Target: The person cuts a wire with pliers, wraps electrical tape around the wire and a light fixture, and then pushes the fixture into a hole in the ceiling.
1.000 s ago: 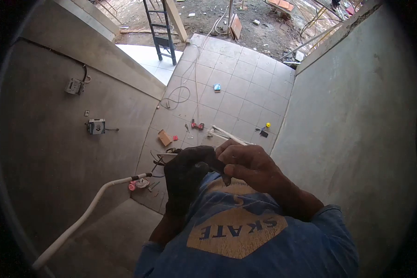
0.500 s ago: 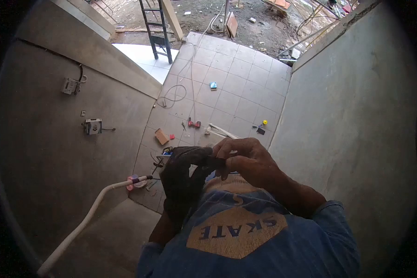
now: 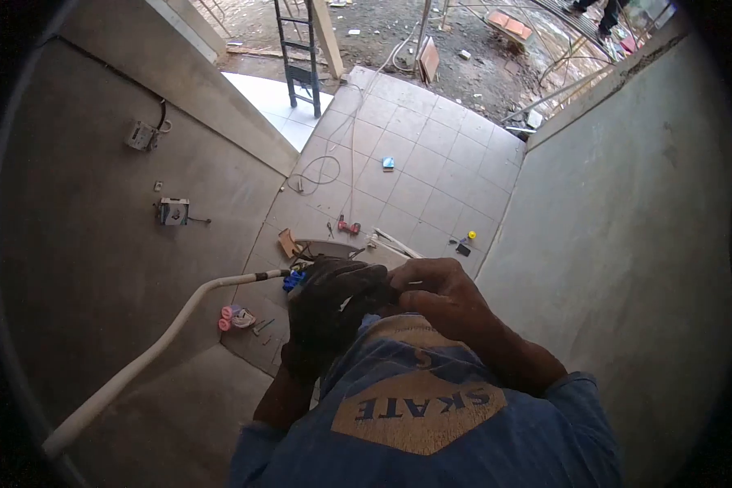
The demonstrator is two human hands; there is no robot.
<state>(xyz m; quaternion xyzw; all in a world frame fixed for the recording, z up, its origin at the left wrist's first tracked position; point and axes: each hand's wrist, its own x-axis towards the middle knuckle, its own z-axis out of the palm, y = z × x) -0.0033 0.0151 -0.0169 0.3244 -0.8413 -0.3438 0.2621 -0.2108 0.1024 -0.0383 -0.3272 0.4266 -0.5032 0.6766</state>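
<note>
Pipe (image 3: 130, 363) diagonal; tip beside left hand (image 3: 329, 305)

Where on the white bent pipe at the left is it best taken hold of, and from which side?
I would grip the white pipe on the short near-level stretch between its bend and its dark-tipped end, coming from above with fingers wrapped around. It is round and slim, free of the wall there, and closest to the left hand.
</note>
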